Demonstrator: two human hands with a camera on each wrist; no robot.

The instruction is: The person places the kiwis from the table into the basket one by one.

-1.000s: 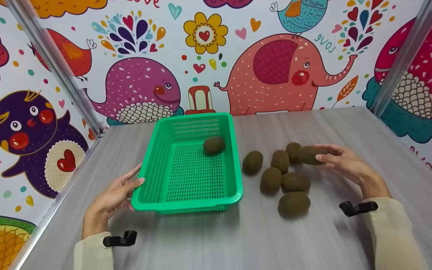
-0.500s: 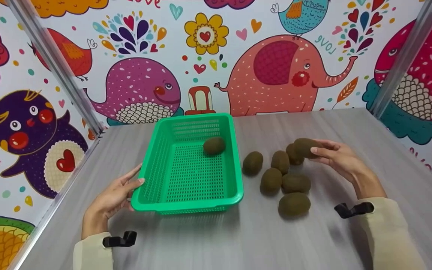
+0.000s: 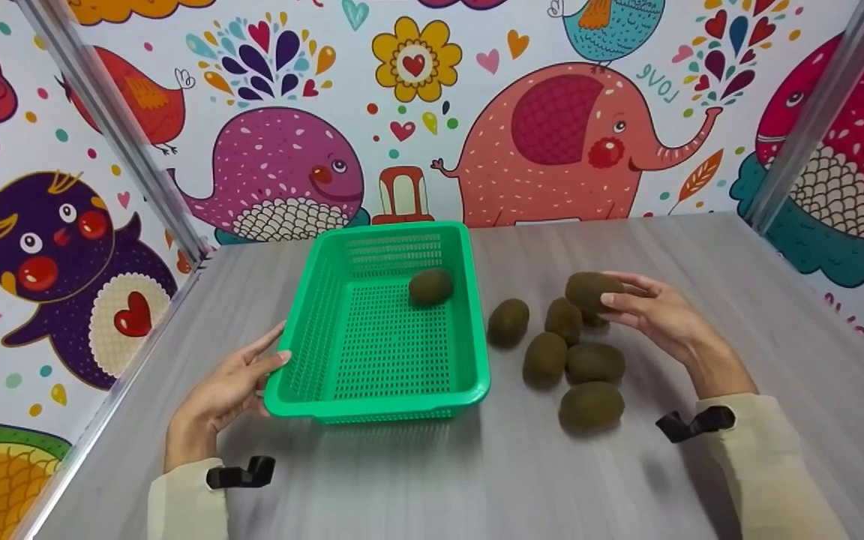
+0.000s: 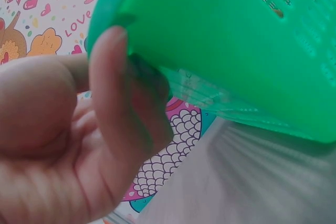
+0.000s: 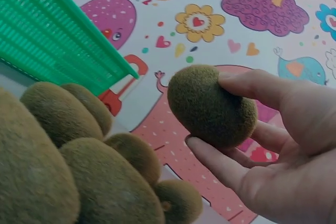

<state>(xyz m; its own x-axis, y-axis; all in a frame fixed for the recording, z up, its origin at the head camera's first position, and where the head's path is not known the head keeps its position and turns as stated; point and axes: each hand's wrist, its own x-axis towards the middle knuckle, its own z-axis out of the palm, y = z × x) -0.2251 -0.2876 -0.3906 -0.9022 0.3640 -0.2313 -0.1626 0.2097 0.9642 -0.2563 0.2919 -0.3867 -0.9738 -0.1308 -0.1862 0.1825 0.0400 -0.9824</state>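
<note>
My right hand [image 3: 661, 319] holds a brown kiwi [image 3: 589, 291] between thumb and fingers, raised over the far end of a group of loose kiwis. The right wrist view shows this kiwi [image 5: 210, 106] pinched at its side, with the wall behind. A green plastic basket [image 3: 383, 411] with slotted sides stands left of the group. One kiwi [image 3: 430, 287] lies inside it, near its right wall. At the basket's left side my left hand [image 3: 226, 386] grips the rim; up close, its thumb [image 4: 109, 56] presses on the rim while the other fingers sit beneath.
Several kiwis lie on the grey table [image 3: 522, 480] right of the basket, among them a front one [image 3: 591, 406] and one close to the basket wall [image 3: 508, 322]. A patterned wall [image 3: 417, 135] closes the back, with metal posts at both corners.
My right hand has lifted its kiwi and carried it left, over the far kiwi of the group. The left hand and the basket stay in place.
</note>
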